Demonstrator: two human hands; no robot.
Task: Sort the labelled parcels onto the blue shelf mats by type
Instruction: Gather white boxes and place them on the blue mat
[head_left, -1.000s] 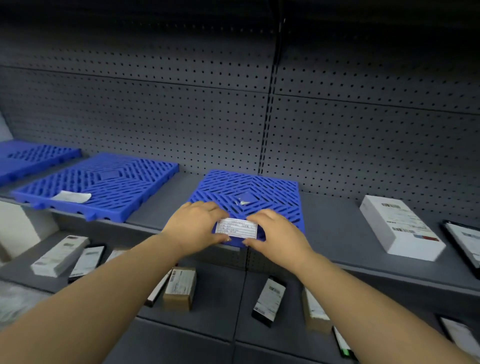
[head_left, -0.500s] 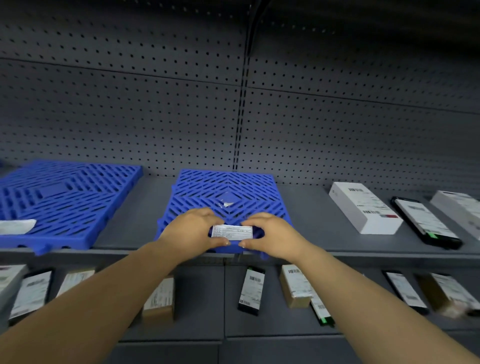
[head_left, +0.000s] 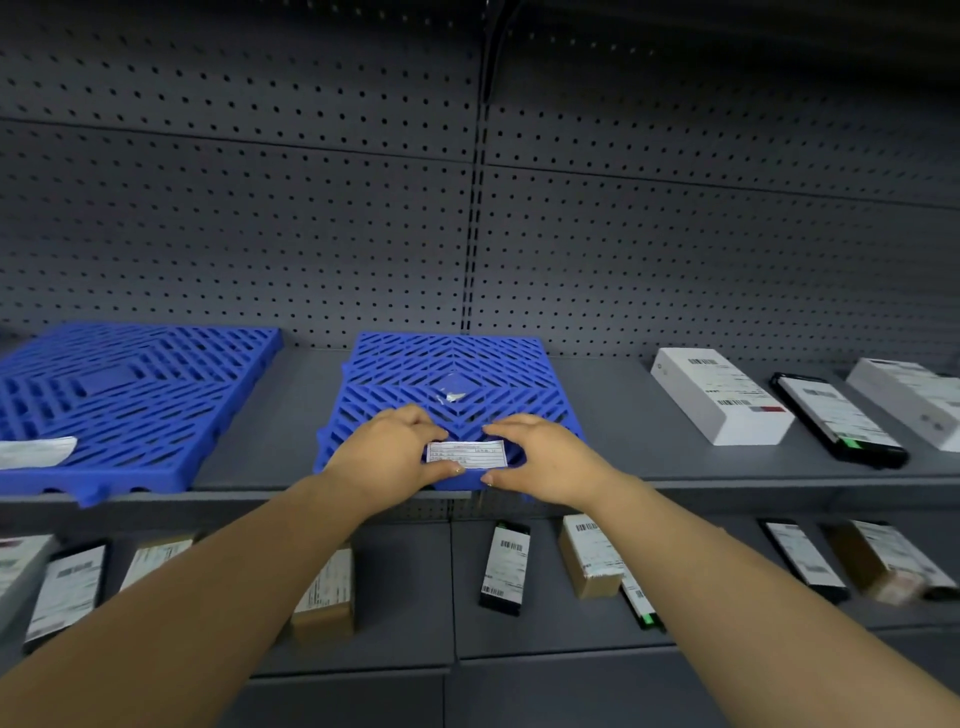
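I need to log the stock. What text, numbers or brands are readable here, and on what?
None can be read.
White label on the middle blue mat: ruled form, print too small.
White box: barcodes, text blurred.
Lower-shelf black parcel: barcodes only, digits illegible.

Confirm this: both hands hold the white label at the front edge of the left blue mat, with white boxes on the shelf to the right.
Not quite. The head view shows both hands holding the white label on the middle blue mat, not the left one. White boxes are to the right.
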